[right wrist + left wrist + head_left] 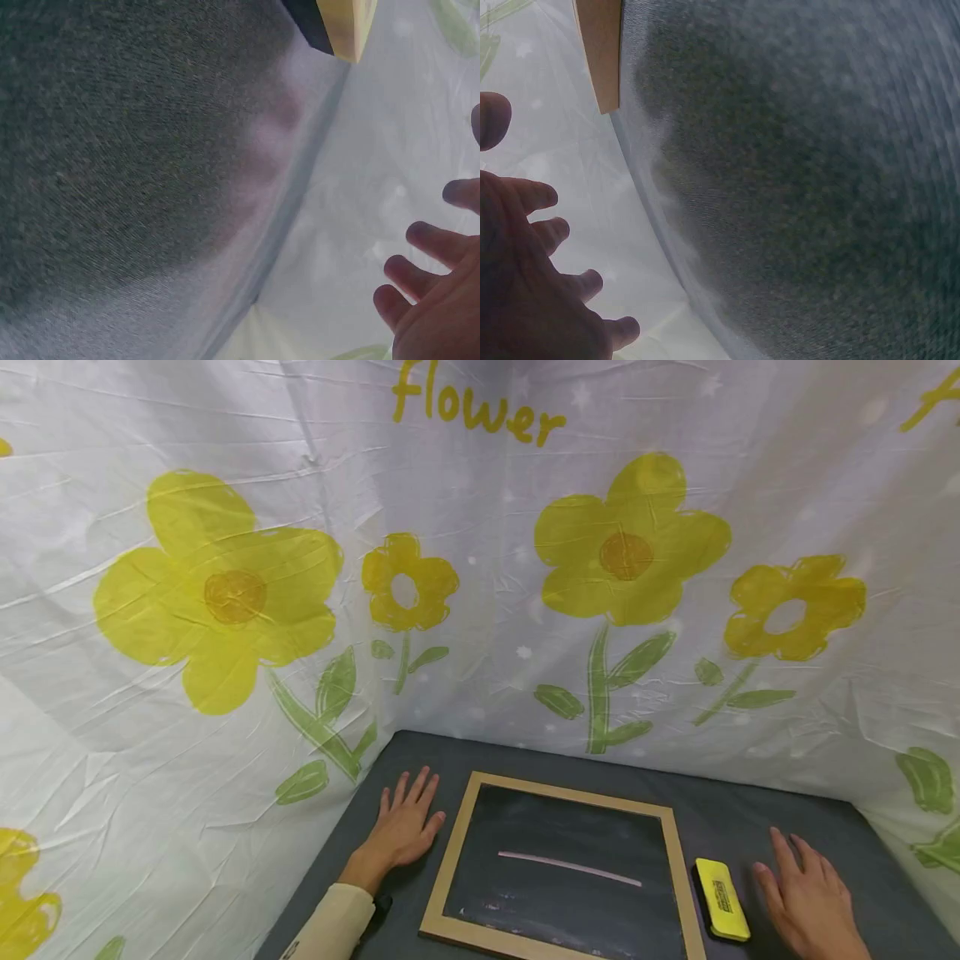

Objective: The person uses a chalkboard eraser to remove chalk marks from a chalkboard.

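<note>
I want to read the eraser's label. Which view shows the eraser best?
The head view: the whole yellow eraser lies right of the chalkboard, label facing up, though too small to read. The right wrist view catches only one corner at the top edge. The left wrist view shows none of it.

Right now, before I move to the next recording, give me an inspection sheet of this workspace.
Surface: dark grey table, cloth-covered.
Job's things: wood-framed chalkboard lying flat, one chalk line on it; yellow eraser beside its right edge.
Clutter: nothing seen.
Hands: left hand flat on the table, left of the chalkboard; right hand flat, right of the eraser; both hold nothing.
Cables: nothing seen.
Surroundings: white flower-print sheet around the table.
</note>
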`<state>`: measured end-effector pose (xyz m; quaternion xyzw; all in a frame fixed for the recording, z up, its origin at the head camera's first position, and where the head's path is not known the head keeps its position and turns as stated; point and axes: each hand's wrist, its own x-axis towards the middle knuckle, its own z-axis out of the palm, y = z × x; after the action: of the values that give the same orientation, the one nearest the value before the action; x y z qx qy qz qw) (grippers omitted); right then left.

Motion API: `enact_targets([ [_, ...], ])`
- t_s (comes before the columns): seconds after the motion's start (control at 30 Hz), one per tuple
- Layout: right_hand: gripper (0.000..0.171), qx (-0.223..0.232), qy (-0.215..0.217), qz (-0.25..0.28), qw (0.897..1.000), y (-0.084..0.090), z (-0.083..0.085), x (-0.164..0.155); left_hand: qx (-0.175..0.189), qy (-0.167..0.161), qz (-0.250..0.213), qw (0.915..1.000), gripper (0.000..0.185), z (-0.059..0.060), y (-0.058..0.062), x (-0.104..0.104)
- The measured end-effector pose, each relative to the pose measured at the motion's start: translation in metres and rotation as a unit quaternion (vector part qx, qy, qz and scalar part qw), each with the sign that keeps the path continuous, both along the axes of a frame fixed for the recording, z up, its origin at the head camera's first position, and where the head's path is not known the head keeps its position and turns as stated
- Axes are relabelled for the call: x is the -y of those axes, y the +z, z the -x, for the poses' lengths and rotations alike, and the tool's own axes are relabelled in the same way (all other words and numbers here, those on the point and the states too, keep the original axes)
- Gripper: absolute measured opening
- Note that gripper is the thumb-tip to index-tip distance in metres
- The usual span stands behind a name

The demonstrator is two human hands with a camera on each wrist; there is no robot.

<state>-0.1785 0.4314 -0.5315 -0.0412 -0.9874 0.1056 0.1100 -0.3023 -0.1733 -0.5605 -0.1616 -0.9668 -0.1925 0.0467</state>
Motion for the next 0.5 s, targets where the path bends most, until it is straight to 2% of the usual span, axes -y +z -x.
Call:
enact_targets([
  [0.27, 0.061, -0.030, 0.001, -0.001, 1.000, -0.002, 0.002, 0.004, -0.006, -0.012, -0.011, 0.9999, 0.067, 0.004, -0.001, 0.001],
  [0.5, 0.080, 0.076, -0.013, 0.045, 0.996, 0.006, 0.007, 0.018, 0.000, -0.052, -0.029, 0.9982, 0.066, -0.002, 0.000, 0.002],
])
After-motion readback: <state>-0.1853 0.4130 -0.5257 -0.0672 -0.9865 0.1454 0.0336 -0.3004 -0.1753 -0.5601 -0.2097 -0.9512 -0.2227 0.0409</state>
